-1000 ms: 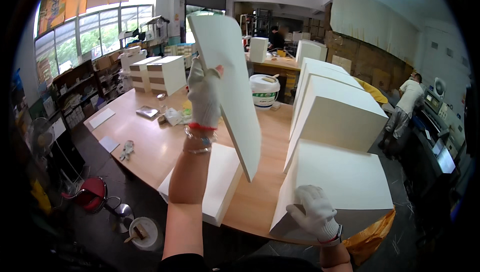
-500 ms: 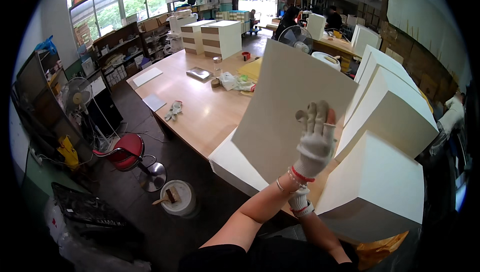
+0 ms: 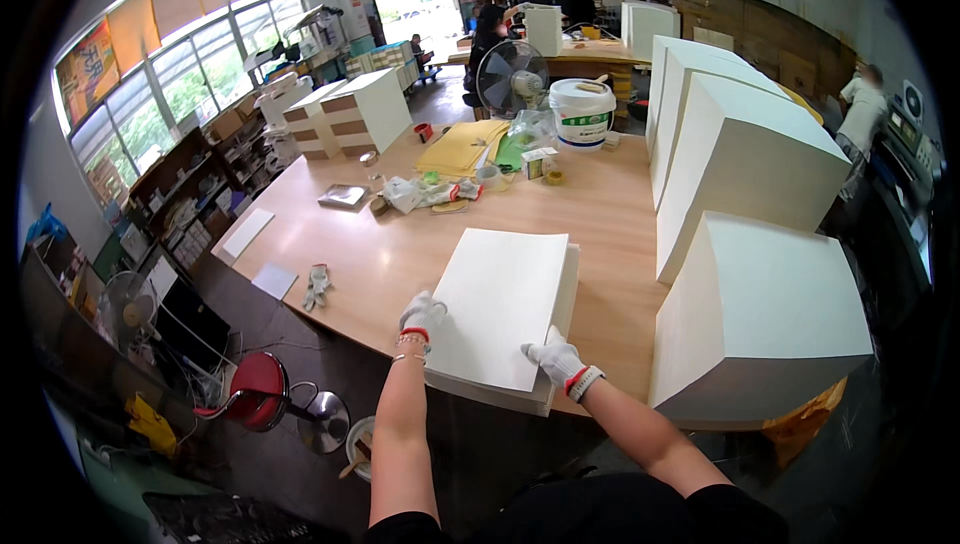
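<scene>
A large white sheet [image 3: 495,304] lies on top of a stack of white sheets [image 3: 500,396] at the table's near edge. The top sheet sits slightly to the left of those below, so their right edges show. My left hand [image 3: 422,314], in a white knit glove with a red cuff, is closed on the sheet's left edge with curled fingers. At the near right corner, my gloved right hand [image 3: 557,359] grips the sheet, its thumb lying over the top. The fingers under that edge are partly hidden.
Tall white stacks [image 3: 765,284] line the table's right side. Further back are a white bucket [image 3: 582,112], a fan [image 3: 512,79], yellow paper [image 3: 460,147] and banded stacks [image 3: 365,116]. A loose glove [image 3: 316,286] lies at left. On the floor stands a red chair [image 3: 258,389]. People work beyond.
The sheet, earlier held upright and curved, now lies flat on the stack. My hands have parted to its left and right edges. The view has shifted to the right.
</scene>
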Motion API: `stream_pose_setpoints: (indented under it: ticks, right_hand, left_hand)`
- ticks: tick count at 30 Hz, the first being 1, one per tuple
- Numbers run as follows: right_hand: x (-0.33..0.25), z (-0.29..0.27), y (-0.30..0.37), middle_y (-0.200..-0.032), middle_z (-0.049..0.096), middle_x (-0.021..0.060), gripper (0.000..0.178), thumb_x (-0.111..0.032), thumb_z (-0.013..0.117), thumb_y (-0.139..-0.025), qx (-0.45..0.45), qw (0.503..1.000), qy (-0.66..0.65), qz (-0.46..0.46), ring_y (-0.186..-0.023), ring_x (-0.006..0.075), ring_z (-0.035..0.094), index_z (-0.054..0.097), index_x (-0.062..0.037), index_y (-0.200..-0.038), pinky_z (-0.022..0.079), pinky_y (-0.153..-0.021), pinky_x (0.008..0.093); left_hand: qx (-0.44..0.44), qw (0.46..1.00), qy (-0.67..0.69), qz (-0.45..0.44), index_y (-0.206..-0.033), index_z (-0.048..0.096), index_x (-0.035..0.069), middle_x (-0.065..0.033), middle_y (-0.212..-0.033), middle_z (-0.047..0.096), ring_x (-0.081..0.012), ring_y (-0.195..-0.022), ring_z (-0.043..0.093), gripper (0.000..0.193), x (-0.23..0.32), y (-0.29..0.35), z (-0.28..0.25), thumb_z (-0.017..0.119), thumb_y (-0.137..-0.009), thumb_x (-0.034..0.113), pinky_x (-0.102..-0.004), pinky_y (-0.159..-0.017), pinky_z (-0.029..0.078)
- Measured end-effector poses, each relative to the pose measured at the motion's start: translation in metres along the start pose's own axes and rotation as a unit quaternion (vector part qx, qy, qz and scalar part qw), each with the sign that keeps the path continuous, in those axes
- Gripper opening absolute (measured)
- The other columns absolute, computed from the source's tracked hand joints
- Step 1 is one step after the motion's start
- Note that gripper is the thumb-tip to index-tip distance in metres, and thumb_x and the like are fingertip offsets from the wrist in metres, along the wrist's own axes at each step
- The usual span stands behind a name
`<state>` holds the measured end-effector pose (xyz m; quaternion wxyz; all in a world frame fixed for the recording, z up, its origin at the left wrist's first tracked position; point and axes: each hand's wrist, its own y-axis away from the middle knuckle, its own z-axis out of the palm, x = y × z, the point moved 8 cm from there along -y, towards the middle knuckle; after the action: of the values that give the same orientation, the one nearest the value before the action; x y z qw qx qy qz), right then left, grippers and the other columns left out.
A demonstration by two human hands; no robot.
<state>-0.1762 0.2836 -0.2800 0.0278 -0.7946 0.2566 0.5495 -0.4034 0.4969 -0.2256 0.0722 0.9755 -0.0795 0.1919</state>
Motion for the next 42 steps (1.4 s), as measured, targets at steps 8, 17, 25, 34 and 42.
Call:
stream_pose_setpoints:
  ticks: [8, 17, 25, 34, 42]
  right_hand:
    - [-0.045, -0.034, 0.035, -0.092, 0.072, 0.0146, 0.065, -0.044, 0.061, -0.091, -0.150, 0.974, 0.146, 0.084, -0.066, 0.0210, 0.071, 0.043, 0.0012, -0.134, 0.057, -0.067, 0.0349]
    - [-0.022, -0.026, 0.063, -0.101, 0.068, 0.0168, 0.072, -0.045, 0.067, -0.087, -0.077, 0.984, 0.139, -0.081, -0.098, 0.0334, 0.068, 0.043, -0.0046, -0.141, 0.052, -0.088, 0.0419]
    - [-0.052, -0.008, 0.102, -0.122, 0.053, 0.0224, 0.055, -0.037, 0.079, -0.078, -0.056, 0.922, 0.291, -0.247, -0.099, 0.0413, 0.063, 0.058, -0.0064, -0.118, 0.053, -0.083, 0.0462]
    - [-0.045, -0.007, 0.108, -0.114, 0.054, 0.0194, 0.052, -0.029, 0.081, -0.076, -0.017, 0.905, 0.306, -0.297, -0.094, 0.0395, 0.064, 0.056, -0.0057, -0.115, 0.055, -0.077, 0.0465]
    - [-0.046, -0.002, 0.109, -0.119, 0.054, 0.0209, 0.051, -0.031, 0.078, -0.077, -0.013, 0.900, 0.340, -0.274, -0.095, 0.0401, 0.064, 0.056, -0.0048, -0.115, 0.054, -0.078, 0.0463]
  left_hand:
    - [0.004, 0.997, 0.078, 0.022, -0.108, 0.061, 0.005, -0.0236, -0.113, 0.065, -0.0435, -0.108, 0.060, 0.039, 0.004, 0.003, 0.004, 0.052, -0.089, 0.039, -0.0488, -0.090, 0.049]
    - [-0.022, 0.992, 0.098, 0.072, -0.113, 0.064, 0.008, -0.0226, -0.101, 0.068, -0.0388, -0.099, 0.065, 0.038, -0.043, 0.051, -0.024, 0.056, -0.092, 0.038, -0.0440, -0.084, 0.051]
    - [-0.013, 0.943, 0.297, 0.150, -0.126, 0.063, 0.001, -0.0114, -0.123, 0.068, -0.0193, -0.106, 0.066, 0.043, -0.107, 0.103, 0.009, 0.069, -0.084, -0.006, -0.0275, -0.097, 0.049]
    - [0.026, 0.930, 0.336, 0.148, -0.112, 0.070, -0.003, -0.0122, -0.109, 0.073, -0.0117, -0.092, 0.067, 0.027, -0.113, 0.094, 0.019, 0.069, -0.086, -0.006, -0.0258, -0.083, 0.057]
    - [0.046, 0.932, 0.315, 0.173, -0.113, 0.070, -0.002, -0.0111, -0.104, 0.074, -0.0093, -0.087, 0.066, 0.027, -0.104, 0.099, 0.009, 0.072, -0.086, 0.001, -0.0243, -0.077, 0.055]
